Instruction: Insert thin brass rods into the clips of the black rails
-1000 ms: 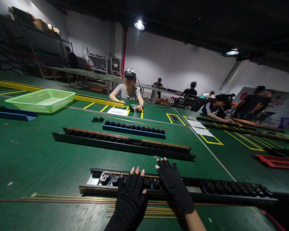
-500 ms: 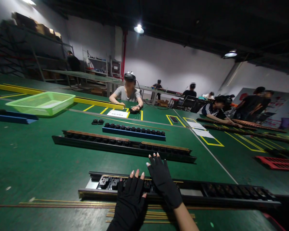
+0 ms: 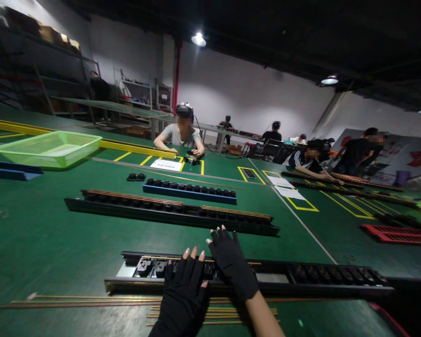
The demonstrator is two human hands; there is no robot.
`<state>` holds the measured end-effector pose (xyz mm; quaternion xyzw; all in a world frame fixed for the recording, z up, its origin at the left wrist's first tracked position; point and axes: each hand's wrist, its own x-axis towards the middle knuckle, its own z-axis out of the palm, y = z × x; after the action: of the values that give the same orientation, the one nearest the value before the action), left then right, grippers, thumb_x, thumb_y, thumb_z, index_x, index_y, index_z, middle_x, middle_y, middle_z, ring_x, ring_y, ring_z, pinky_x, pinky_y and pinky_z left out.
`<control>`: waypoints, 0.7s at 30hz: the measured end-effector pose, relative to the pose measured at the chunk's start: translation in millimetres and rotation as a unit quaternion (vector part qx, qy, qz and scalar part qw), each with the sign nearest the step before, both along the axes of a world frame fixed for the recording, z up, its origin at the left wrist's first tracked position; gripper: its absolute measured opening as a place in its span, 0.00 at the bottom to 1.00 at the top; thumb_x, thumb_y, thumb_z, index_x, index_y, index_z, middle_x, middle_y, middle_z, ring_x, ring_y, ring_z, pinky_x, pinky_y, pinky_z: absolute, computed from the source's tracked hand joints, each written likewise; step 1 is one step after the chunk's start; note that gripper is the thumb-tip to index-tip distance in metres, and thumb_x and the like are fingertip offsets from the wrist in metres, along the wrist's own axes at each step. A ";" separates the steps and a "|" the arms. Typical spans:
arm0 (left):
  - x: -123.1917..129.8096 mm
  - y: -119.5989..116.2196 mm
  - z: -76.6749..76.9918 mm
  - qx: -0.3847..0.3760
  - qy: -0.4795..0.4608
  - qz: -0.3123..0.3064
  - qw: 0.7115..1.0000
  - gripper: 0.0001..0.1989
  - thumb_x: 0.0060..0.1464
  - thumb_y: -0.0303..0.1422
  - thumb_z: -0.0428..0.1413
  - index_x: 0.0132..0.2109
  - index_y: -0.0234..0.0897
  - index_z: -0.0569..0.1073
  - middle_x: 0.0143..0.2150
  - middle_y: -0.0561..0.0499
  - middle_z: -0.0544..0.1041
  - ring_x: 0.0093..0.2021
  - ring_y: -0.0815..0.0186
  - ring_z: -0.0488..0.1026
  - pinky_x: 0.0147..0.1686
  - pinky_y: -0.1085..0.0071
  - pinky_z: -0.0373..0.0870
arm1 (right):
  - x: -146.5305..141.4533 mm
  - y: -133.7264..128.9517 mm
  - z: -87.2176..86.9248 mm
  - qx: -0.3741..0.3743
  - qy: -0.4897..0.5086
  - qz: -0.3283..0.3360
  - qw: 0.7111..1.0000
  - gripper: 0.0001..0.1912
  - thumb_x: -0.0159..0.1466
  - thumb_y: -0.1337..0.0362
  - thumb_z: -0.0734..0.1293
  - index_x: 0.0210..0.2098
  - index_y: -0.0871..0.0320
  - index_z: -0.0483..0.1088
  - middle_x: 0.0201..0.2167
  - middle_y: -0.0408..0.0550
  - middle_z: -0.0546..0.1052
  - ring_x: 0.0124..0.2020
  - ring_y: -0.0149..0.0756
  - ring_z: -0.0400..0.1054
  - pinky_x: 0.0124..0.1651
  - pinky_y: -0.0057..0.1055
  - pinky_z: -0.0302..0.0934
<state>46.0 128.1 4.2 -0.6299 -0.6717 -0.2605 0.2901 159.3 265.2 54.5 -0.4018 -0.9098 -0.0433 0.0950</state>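
Both of my hands wear black fingerless gloves. My left hand [image 3: 183, 290] rests open over the near side of a long black channel [image 3: 228, 289], fingertips on the black square parts [image 3: 160, 268] set in a row inside it. To its right, my right hand [image 3: 231, 262] lies open across the same channel, fingers reaching past its far edge. A thin brass rod [image 3: 255, 263] runs along the channel's far side, partly hidden by my hands. Loose brass rods [image 3: 214, 316] lie on the table in front, partly under my left hand and right wrist.
Beyond stands another black channel [image 3: 228, 225] topped with copper-coloured rods, then a blue channel [image 3: 189, 194] of black parts. A green basket [image 3: 49, 152] and a yellow beam [image 3: 136, 149] lie at left, a red rack [image 3: 396, 234] at right. A co-worker [image 3: 182, 133] sits opposite.
The view has shifted slightly, so the scene sits a little further left. My hands keep their place on the channel. The co-worker opposite has raised one hand a little, holding a small dark thing.
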 end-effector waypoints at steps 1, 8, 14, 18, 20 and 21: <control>-0.1 0.1 -0.2 0.002 -0.001 -0.002 1.000 0.28 0.58 0.32 0.50 0.66 0.38 0.67 0.65 0.42 0.70 0.66 0.51 0.63 0.67 0.48 0.42 | -0.4 -1.0 3.4 0.007 0.001 -0.003 1.000 0.21 0.73 0.59 0.58 0.62 0.58 0.69 0.64 0.62 0.69 0.69 0.52 0.56 0.67 0.62 0.51; -4.3 2.4 -10.3 0.003 0.003 -0.006 1.000 0.31 0.58 0.32 0.51 0.69 0.41 0.64 0.65 0.42 0.71 0.65 0.50 0.64 0.66 0.47 0.44 | -18.4 -9.1 21.2 0.032 0.056 -0.040 0.997 0.21 0.74 0.59 0.57 0.62 0.53 0.70 0.63 0.58 0.70 0.68 0.55 0.59 0.66 0.65 0.50; -6.5 4.2 -20.8 -0.010 -0.013 -0.005 1.000 0.33 0.59 0.34 0.50 0.71 0.40 0.59 0.66 0.42 0.69 0.67 0.51 0.62 0.66 0.49 0.45 | -27.8 -14.4 15.9 -0.023 -0.006 0.026 0.999 0.21 0.74 0.61 0.58 0.63 0.51 0.68 0.67 0.58 0.65 0.69 0.55 0.56 0.65 0.65 0.52; -5.5 3.9 -21.0 -0.012 -0.010 0.002 1.000 0.33 0.59 0.33 0.50 0.71 0.39 0.59 0.66 0.42 0.69 0.67 0.51 0.61 0.67 0.49 0.44 | -29.5 -15.4 12.6 -0.042 -0.025 0.037 0.998 0.20 0.73 0.62 0.59 0.61 0.50 0.70 0.66 0.56 0.67 0.68 0.58 0.57 0.65 0.67 0.52; -5.1 3.7 -19.3 -0.016 -0.011 0.000 1.000 0.32 0.59 0.33 0.50 0.70 0.40 0.61 0.66 0.42 0.69 0.67 0.51 0.61 0.67 0.49 0.43 | -29.4 -15.1 11.0 -0.044 -0.025 0.045 0.998 0.19 0.72 0.61 0.60 0.61 0.49 0.70 0.66 0.55 0.67 0.68 0.58 0.58 0.65 0.67 0.51; -5.0 3.6 -18.3 -0.016 -0.011 -0.001 1.000 0.32 0.59 0.33 0.50 0.70 0.40 0.61 0.66 0.42 0.69 0.67 0.52 0.61 0.67 0.49 0.42 | -29.1 -14.8 10.0 -0.044 -0.022 0.047 0.998 0.19 0.72 0.61 0.60 0.60 0.48 0.71 0.65 0.55 0.67 0.67 0.58 0.58 0.65 0.66 0.51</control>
<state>41.0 131.7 -14.1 -0.6322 -0.6783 -0.2570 0.2723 130.3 250.4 64.5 -0.3613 -0.9305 -0.0077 0.0593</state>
